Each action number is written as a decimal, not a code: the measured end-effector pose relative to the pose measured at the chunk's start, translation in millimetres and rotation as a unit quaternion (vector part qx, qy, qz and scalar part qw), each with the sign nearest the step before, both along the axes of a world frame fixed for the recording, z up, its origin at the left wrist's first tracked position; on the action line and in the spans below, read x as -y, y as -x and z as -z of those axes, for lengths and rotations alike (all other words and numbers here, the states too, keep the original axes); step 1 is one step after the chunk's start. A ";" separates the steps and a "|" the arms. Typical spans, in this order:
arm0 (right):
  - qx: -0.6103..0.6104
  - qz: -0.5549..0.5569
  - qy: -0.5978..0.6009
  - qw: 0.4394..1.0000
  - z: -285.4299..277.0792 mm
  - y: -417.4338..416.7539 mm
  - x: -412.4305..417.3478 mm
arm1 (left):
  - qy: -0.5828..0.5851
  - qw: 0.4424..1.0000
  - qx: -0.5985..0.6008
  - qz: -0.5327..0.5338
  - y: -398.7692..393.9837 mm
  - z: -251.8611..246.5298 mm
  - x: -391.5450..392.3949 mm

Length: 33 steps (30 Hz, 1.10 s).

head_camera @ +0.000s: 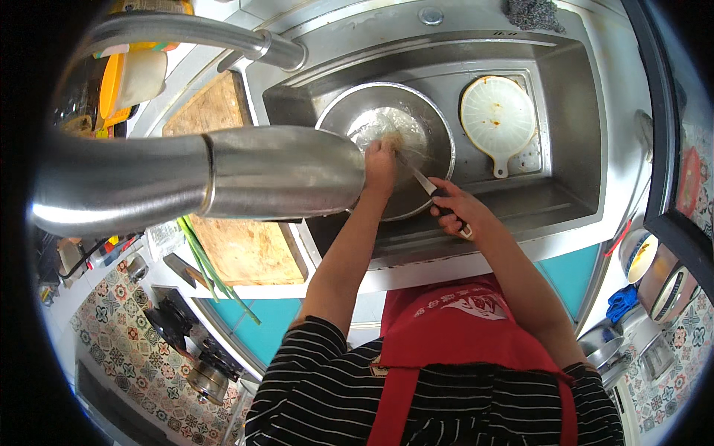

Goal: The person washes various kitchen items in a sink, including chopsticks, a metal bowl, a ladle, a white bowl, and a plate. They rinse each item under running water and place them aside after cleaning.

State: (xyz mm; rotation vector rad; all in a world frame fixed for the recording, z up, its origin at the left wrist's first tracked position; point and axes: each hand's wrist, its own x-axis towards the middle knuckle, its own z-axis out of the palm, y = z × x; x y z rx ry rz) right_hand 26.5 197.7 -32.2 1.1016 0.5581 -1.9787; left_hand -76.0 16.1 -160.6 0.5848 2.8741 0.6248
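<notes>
My right hand (pixel 460 209) grips the black handle of a metal kitchen utensil (pixel 425 183), which slants up and left into a round steel basin (pixel 444 120). Inside the basin's rim, my left hand (pixel 381 164) closes around a small light-brown thing (pixel 394 139) at the utensil's far end. That thing is too blurred to name, and it hides the utensil's tip. The basin's bright bottom looks wet. It stands in the left part of a stainless steel sink (pixel 574 111). The large metal faucet spout (pixel 284 173) covers the basin's left edge.
A pale round handled board or trivet (pixel 498 120) lies in the sink's right part. Left of the sink are a wooden cutting board (pixel 245 251), green onions (pixel 206 262) and a knife (pixel 187 270). A dark window frame (pixel 650 111) borders the right side, near bowls (pixel 641 256).
</notes>
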 end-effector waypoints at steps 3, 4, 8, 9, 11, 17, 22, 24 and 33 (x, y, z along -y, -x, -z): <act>0.008 -0.013 0.008 1.000 -3.6 -3.6 -5.5 | -0.034 0.998 0.044 0.021 2.7 -7.0 15.2; 0.010 -0.011 0.012 1.000 -5.7 -2.8 -5.1 | 0.023 0.999 0.028 0.023 15.0 -0.5 23.1; 0.005 -0.016 0.015 1.000 -10.8 -8.5 -7.3 | 0.063 0.991 -0.115 0.000 51.4 17.4 32.5; 0.006 -0.011 0.014 1.000 -10.1 -12.3 -5.3 | 0.037 0.997 -0.038 -0.053 39.3 22.8 32.0; -0.002 -0.002 0.010 1.000 -8.8 -4.6 -6.0 | -0.018 0.983 0.100 -0.154 21.2 38.2 24.5; 0.014 -0.006 0.009 1.000 -8.9 -6.7 -6.2 | 0.004 0.995 -0.091 0.048 19.1 18.6 15.0; 0.016 0.020 0.022 0.999 -5.8 -8.2 -6.0 | 0.000 0.997 0.068 -0.023 -0.2 11.0 -5.7; 0.017 0.021 0.023 0.999 -4.9 -9.6 -9.5 | -0.104 0.989 0.102 -0.008 -9.9 -9.4 -3.1; 0.013 0.021 0.006 1.000 -5.8 -2.2 -2.2 | -0.136 0.977 0.150 -0.061 -8.5 -11.8 -12.8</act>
